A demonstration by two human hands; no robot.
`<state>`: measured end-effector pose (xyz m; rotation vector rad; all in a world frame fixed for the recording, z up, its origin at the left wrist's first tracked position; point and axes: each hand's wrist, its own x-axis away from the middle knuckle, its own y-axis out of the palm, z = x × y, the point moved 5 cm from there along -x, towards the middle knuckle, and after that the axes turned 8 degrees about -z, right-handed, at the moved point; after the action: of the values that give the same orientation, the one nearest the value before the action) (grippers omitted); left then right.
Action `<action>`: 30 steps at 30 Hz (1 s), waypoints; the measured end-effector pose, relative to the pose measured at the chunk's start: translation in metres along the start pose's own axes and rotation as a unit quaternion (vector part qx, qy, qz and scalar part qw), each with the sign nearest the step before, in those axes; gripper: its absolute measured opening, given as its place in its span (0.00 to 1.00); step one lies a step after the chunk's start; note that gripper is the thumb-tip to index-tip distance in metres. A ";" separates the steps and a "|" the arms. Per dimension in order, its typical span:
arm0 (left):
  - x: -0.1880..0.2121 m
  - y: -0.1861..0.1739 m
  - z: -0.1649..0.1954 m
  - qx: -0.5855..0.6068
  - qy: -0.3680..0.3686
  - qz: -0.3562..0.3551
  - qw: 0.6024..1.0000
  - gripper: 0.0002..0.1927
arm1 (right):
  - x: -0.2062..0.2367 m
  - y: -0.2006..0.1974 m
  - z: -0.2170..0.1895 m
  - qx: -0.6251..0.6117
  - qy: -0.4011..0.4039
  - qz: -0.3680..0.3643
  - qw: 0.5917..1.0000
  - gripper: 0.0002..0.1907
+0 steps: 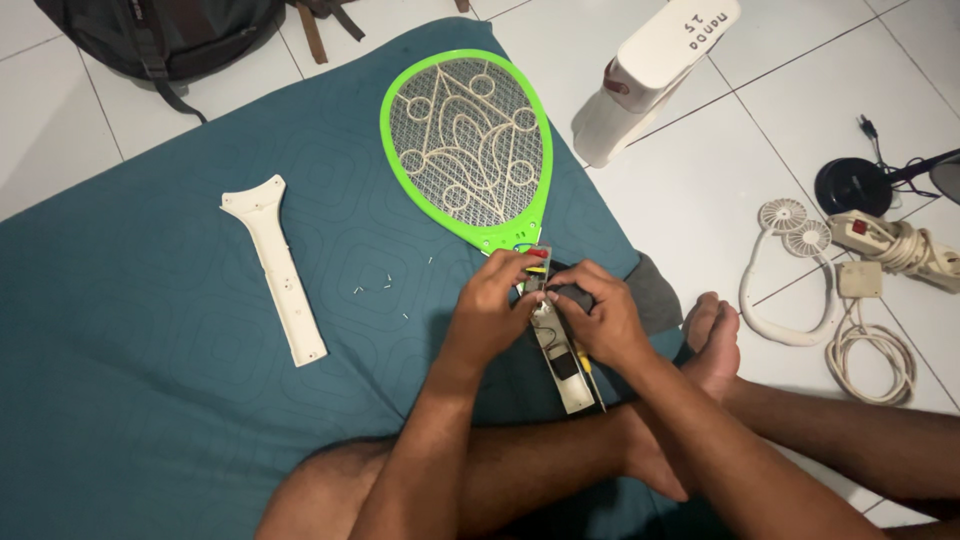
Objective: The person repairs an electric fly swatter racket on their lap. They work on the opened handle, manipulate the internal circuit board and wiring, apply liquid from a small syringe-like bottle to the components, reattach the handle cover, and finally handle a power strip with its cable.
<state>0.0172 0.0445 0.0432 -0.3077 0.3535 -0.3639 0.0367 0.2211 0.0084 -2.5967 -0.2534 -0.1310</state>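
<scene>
- Dark backpack (160, 35) on tiled floor (700, 190), top left.
- White neck fan (790, 275) beside coiled power strip (895, 245).
- White boxy appliance (655, 75) lying tilted.
- Black round base (850, 185), far right.

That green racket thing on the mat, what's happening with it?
A person sits on a teal mat with a green electric swatter lying in front of them. Its handle is opened up, so wires and small parts show inside. Both hands work there: the left hand pinches the parts near the head, and the right hand presses beside it. The white handle cover lies apart to the left, with a few tiny screws loose on the mat.
</scene>
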 end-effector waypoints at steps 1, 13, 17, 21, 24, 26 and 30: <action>0.001 0.000 0.002 -0.020 0.009 0.004 1.000 0.24 | 0.001 -0.001 -0.005 0.006 -0.044 0.002 0.999 0.11; -0.003 0.000 -0.006 0.003 -0.032 -0.040 0.999 0.25 | 0.002 -0.019 0.001 -0.081 -0.075 0.059 0.992 0.11; -0.002 0.002 -0.012 -0.009 -0.026 -0.047 0.999 0.23 | 0.000 -0.020 -0.001 -0.081 -0.027 0.064 0.994 0.12; -0.002 0.003 -0.013 -0.048 0.030 -0.017 0.998 0.22 | -0.008 -0.011 -0.031 0.058 -0.176 -0.051 0.981 0.09; 0.000 0.006 -0.018 -0.066 0.003 -0.023 0.998 0.24 | -0.012 -0.009 -0.033 0.033 -0.142 -0.124 0.982 0.10; -0.001 0.009 -0.021 -0.064 -0.014 -0.033 0.997 0.22 | -0.013 -0.021 -0.025 0.049 -0.044 -0.002 0.998 0.11; -0.001 0.008 -0.023 -0.077 -0.025 -0.035 0.996 0.24 | -0.007 -0.007 -0.035 0.044 -0.180 -0.096 0.978 0.11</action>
<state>0.0103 0.0470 0.0201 -0.4810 0.3226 -0.3986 0.0265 0.2084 0.0408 -2.4886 -0.6255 0.2795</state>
